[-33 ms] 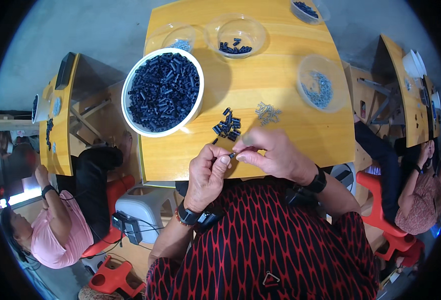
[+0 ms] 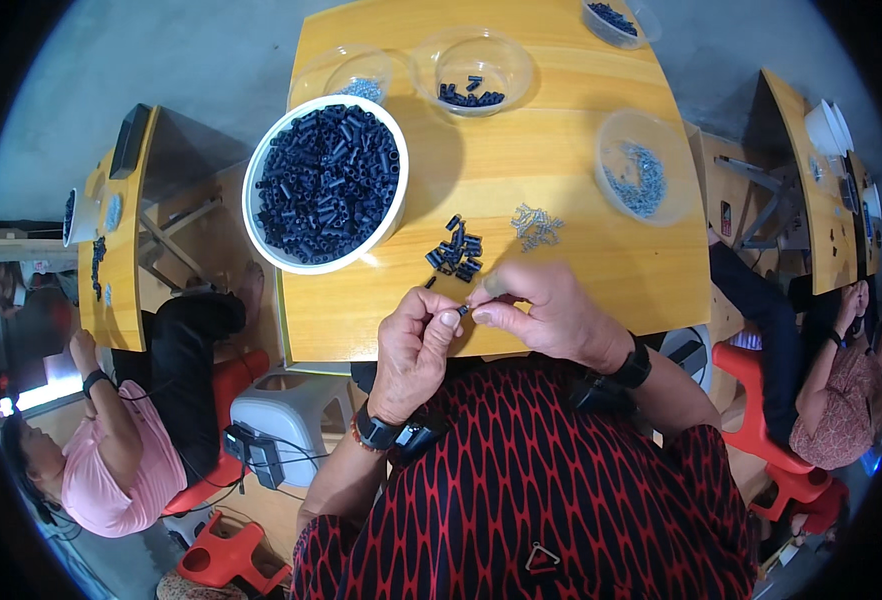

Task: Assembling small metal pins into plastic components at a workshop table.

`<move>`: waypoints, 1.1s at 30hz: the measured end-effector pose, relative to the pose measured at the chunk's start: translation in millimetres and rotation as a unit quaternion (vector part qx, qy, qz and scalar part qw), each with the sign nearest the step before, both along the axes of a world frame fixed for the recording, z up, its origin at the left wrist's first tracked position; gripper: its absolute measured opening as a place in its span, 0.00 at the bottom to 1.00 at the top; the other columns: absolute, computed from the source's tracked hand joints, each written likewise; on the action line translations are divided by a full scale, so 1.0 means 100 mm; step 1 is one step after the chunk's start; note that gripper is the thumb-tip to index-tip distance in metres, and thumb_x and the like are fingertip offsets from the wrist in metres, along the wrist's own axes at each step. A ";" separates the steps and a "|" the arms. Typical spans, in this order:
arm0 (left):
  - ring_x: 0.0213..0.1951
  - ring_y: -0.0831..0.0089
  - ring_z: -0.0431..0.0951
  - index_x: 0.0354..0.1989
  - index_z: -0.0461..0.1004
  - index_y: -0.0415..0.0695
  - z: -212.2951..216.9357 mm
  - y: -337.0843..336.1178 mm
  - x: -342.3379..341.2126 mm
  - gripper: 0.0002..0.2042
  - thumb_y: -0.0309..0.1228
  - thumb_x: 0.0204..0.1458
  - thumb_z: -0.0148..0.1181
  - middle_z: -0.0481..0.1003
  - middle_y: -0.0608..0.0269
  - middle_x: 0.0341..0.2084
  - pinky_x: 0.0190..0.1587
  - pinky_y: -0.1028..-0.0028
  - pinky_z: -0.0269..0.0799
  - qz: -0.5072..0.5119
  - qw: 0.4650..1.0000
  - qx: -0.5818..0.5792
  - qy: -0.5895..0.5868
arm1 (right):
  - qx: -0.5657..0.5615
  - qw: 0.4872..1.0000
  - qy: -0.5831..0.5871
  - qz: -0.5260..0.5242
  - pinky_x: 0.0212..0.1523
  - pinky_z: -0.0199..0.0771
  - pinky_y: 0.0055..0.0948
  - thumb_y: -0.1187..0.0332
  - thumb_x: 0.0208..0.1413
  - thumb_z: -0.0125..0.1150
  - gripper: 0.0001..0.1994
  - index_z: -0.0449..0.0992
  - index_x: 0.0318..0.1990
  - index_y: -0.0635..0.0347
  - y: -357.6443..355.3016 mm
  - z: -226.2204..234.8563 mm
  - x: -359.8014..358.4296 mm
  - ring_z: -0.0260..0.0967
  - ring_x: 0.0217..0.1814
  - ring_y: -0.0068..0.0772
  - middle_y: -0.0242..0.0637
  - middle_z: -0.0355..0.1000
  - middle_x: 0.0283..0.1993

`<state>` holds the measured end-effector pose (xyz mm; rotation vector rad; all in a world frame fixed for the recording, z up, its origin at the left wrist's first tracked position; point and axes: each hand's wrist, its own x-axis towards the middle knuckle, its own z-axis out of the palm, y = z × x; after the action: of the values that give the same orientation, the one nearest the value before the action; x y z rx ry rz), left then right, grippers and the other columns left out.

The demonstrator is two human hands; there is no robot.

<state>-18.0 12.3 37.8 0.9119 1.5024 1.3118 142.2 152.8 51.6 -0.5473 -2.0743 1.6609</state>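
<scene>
Near the table's front edge, my left hand (image 2: 411, 350) is closed, pinching a short black plastic tube (image 2: 463, 311) between thumb and forefinger. My right hand (image 2: 553, 312) meets it from the right, with thumb and fingertips pressed together at the tube's end. Whatever those fingertips grip is too small and covered to make out. Just beyond my hands lies a loose heap of black tubes (image 2: 454, 250), with one stray tube (image 2: 430, 283) closest to my left hand. To the right of that heap is a small scatter of silver screws (image 2: 536, 228).
A white tub (image 2: 253, 215) full of black tubes stands on the wooden table (image 2: 551, 110) at left. Clear bowls (image 2: 523, 80) hold tubes at the back; another clear tub (image 2: 609, 135) at right holds screws. People sit at side tables, left and right. A grey stool (image 2: 276, 410) stands left.
</scene>
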 end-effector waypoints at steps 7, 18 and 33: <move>0.34 0.82 0.72 0.41 0.71 0.38 -0.06 -0.03 -0.04 0.07 0.30 0.67 0.57 0.74 0.68 0.31 0.40 0.81 0.70 -0.003 0.999 -0.009 -0.048 | 0.126 0.991 0.010 0.044 0.39 0.79 0.30 0.80 0.56 0.66 0.05 0.80 0.39 0.63 -0.01 -0.04 -0.03 0.81 0.40 0.38 0.40 0.80 0.39; 0.28 0.83 0.68 0.43 0.71 0.43 -0.14 -0.27 -0.18 0.07 0.33 0.67 0.57 0.72 0.69 0.29 0.32 0.81 0.67 0.133 0.987 0.035 -0.083 | 0.184 0.982 -0.036 0.033 0.37 0.77 0.33 0.78 0.56 0.64 0.08 0.81 0.43 0.64 0.04 -0.08 -0.33 0.77 0.38 0.41 0.41 0.76 0.39; 0.27 0.83 0.68 0.43 0.71 0.43 -0.12 -0.30 -0.29 0.08 0.35 0.67 0.58 0.73 0.70 0.28 0.31 0.82 0.67 0.147 0.982 0.026 -0.118 | 0.268 0.959 -0.034 0.085 0.40 0.75 0.39 0.74 0.55 0.61 0.04 0.76 0.36 0.64 -0.05 -0.03 -0.52 0.74 0.39 0.42 0.41 0.70 0.36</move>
<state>-46.9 -17.4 25.7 0.5547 1.4594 1.6176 90.4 147.8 48.5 -0.2530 -2.5448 1.0874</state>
